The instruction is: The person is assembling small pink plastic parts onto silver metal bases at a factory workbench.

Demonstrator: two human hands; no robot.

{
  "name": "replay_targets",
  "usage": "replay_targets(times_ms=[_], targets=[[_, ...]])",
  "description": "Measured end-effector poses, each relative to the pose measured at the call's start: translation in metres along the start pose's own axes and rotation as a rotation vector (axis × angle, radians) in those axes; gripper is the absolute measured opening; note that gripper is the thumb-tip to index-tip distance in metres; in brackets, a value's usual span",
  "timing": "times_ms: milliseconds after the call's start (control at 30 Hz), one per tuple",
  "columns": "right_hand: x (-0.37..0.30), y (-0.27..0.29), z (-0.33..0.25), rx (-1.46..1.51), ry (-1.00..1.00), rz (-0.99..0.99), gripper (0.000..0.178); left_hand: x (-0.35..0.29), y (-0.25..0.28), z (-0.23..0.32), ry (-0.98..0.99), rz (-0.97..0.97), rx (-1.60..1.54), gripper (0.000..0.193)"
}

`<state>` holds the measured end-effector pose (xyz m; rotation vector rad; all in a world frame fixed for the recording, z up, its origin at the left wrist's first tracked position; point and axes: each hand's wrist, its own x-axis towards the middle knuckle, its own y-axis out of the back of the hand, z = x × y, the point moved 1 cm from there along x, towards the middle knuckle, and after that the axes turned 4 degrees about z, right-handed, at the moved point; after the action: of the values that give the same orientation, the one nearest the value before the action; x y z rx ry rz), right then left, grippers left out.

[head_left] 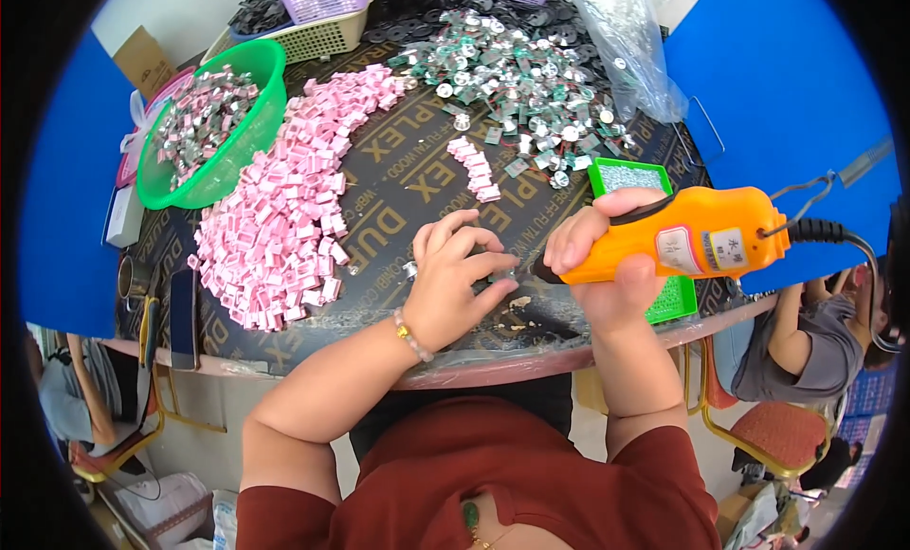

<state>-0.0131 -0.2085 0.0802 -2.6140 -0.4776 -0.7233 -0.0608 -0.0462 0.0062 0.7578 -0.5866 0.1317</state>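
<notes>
While the right hand [607, 256] grips the orange plastic electric screwdriver [687, 247], its tip meets a small metal part [500, 280], probably pinched by the closed left hand [455, 275] on the dark table [398, 190]. Fastening seems underway; next needs steady downward pressure.
</notes>
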Motion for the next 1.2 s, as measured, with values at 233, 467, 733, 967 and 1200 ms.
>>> replay_targets(times_ms=[233, 467, 733, 967, 1200], targets=[[0.000, -0.003, 0.016, 0.238, 0.020, 0.000, 0.057, 0.000, 0.003, -0.008, 0.025, 0.029, -0.015, 0.015], [-0.005, 0.004, 0.026, 0.210, -0.047, -0.009, 0.053, -0.002, -0.003, -0.005, 0.042, -0.041, 0.086, 0.031], [-0.013, 0.002, 0.036, 0.168, -0.060, -0.009, 0.049, -0.005, -0.013, -0.007, -0.021, -0.066, 0.225, 0.030], [-0.015, 0.002, 0.038, 0.156, -0.072, -0.019, 0.049, -0.005, -0.015, -0.007, -0.029, -0.039, 0.217, 0.024], [-0.016, -0.006, 0.039, 0.027, -0.148, -0.008, 0.050, -0.002, -0.017, -0.010, -0.067, -0.051, 0.226, 0.025]])
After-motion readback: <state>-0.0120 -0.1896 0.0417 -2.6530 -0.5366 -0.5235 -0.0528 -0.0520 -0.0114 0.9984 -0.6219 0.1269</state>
